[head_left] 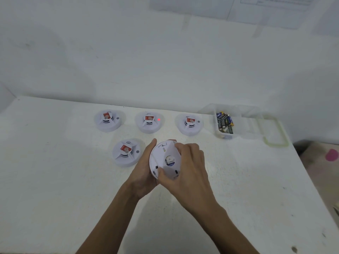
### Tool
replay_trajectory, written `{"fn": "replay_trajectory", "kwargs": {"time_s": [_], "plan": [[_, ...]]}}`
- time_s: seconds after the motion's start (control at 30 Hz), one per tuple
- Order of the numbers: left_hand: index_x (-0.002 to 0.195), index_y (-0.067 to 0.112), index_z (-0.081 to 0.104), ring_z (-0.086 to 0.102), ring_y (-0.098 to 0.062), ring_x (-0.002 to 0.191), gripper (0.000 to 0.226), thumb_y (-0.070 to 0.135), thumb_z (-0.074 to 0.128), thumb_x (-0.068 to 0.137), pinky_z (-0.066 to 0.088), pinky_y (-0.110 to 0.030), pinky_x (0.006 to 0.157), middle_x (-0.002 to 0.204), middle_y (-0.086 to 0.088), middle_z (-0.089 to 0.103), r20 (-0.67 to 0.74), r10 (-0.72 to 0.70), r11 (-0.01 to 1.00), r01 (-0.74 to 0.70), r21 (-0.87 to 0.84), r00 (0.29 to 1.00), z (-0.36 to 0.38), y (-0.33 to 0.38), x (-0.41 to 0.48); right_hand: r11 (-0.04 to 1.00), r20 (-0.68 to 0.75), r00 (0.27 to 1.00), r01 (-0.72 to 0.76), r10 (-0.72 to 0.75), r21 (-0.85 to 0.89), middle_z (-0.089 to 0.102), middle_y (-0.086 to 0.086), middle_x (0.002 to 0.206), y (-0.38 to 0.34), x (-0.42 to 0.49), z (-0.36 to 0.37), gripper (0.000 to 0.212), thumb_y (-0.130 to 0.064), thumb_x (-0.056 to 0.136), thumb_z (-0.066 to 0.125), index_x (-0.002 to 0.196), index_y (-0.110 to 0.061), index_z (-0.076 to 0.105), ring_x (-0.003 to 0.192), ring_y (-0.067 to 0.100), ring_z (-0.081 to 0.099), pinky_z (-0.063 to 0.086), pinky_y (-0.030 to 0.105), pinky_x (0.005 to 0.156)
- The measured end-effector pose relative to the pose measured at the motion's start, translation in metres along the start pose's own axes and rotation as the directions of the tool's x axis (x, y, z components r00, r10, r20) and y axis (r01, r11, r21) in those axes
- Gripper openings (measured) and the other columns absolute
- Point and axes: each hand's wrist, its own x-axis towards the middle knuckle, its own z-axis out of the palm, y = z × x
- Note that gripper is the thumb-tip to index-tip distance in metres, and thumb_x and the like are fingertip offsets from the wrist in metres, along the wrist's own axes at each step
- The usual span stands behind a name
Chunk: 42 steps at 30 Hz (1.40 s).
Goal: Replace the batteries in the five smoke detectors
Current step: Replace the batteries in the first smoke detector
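Head view: left hand and right hand grip a smoke detector, which forced twisting could crack.

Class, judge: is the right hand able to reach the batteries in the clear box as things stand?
Probably not yet: the right hand grips the raised detector. Bare table lies between it and the batteries, so once free, likely yes.

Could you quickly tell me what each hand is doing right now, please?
Left hand: holds the turned-over smoke detector by its edge.
Right hand: grips the same detector from the right.
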Motion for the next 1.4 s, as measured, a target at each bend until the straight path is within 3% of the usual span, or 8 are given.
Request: {"fn": "replay_trajectory", "kwargs": {"time_s": [0.5,0.77,0.93,1.07,1.13,1.23,1.3,1.4], "plan": [[0.075,0.037,0.078,0.073,-0.012,0.079,0.065,0.043,0.018,0.099,0.058,-0.026,0.066,0.086,0.003,0.076,-0.004,0.027,0.998,-0.027,-0.051,1.000,0.000,0.005,0.001,0.982,0.163,0.971,-0.184,0.175,0.046,0.032,-0.006,0.131,-0.010,0.008,-0.003,0.078,-0.057,0.074,0.063,0.136,-0.025,0.027,0.106,0.002,0.022,0.035,0.017,0.096],[0.087,0.031,0.079,0.072,-0.021,0.087,0.057,0.048,0.025,0.095,0.060,-0.036,0.070,0.099,-0.003,0.075,0.002,0.035,0.994,-0.035,-0.100,0.999,-0.012,0.004,0.005,0.983,-0.007,0.999,-0.043,0.045,0.180,0.043,-0.010,0.113,0.007,0.001,-0.010,0.071,-0.052,0.065,0.063,0.125,-0.019,0.047,0.102,0.005,0.038,0.037,0.001,0.064],[0.106,0.026,0.074,0.069,-0.033,0.096,0.052,0.055,0.038,0.083,0.058,-0.049,0.069,0.114,-0.010,0.070,0.072,0.025,0.985,-0.012,-0.172,0.997,-0.027,0.008,0.005,0.941,-0.066,0.994,-0.057,0.083,0.332,0.055,-0.011,0.113,0.032,-0.003,-0.018,0.065,-0.055,0.068,0.061,0.122,-0.018,0.055,0.097,0.002,0.052,0.044,0.002,0.077],[0.132,0.020,0.056,0.060,-0.043,0.112,0.081,0.060,0.074,0.064,0.055,-0.052,0.078,0.131,-0.020,0.058,0.151,-0.018,0.984,0.045,-0.175,0.988,-0.037,0.011,0.008,0.574,0.184,0.914,-0.373,0.361,0.729,0.067,0.001,0.097,0.052,-0.004,-0.020,0.023,-0.026,0.091,0.057,0.111,-0.016,0.063,0.085,0.015,0.064,0.052,0.025,0.073],[0.128,0.019,0.060,0.061,-0.043,0.110,0.082,0.059,0.079,0.058,0.056,-0.050,0.077,0.129,-0.020,0.059,0.170,-0.017,0.981,0.049,-0.186,0.985,-0.040,0.012,0.010,0.210,0.372,0.828,-0.487,0.420,0.848,0.066,0.014,0.090,0.062,-0.005,-0.015,0.028,-0.014,0.102,0.039,0.116,-0.001,0.060,0.079,0.025,0.063,0.056,0.028,0.065],[0.124,0.019,0.063,0.062,-0.044,0.109,0.082,0.058,0.081,0.054,0.056,-0.051,0.075,0.129,-0.020,0.060,0.178,-0.008,0.980,0.042,-0.193,0.984,-0.042,0.013,0.012,-0.026,0.509,0.765,-0.545,0.395,0.838,0.067,0.018,0.090,0.076,-0.008,-0.008,0.031,-0.017,0.102,0.036,0.105,-0.003,0.063,0.078,0.029,0.066,0.058,0.034,0.069],[0.125,0.019,0.063,0.061,-0.044,0.110,0.080,0.058,0.079,0.057,0.056,-0.051,0.076,0.129,-0.020,0.059,0.189,-0.008,0.980,0.045,-0.192,0.982,-0.043,0.013,0.012,0.021,0.462,0.743,-0.538,0.485,0.843,0.068,0.021,0.096,0.089,-0.012,0.007,0.023,-0.017,0.100,0.045,0.104,-0.003,0.062,0.085,0.035,0.066,0.057,0.047,0.079],[0.122,0.020,0.066,0.060,-0.042,0.112,0.069,0.060,0.069,0.066,0.055,-0.050,0.079,0.128,-0.019,0.060,0.204,0.000,0.981,0.040,-0.191,0.979,-0.043,0.011,0.012,0.376,0.338,0.743,-0.610,0.578,0.697,0.066,0.013,0.093,0.105,-0.018,0.027,0.017,-0.016,0.096,0.053,0.088,-0.008,0.066,0.090,0.034,0.062,0.056,0.046,0.078]]}}
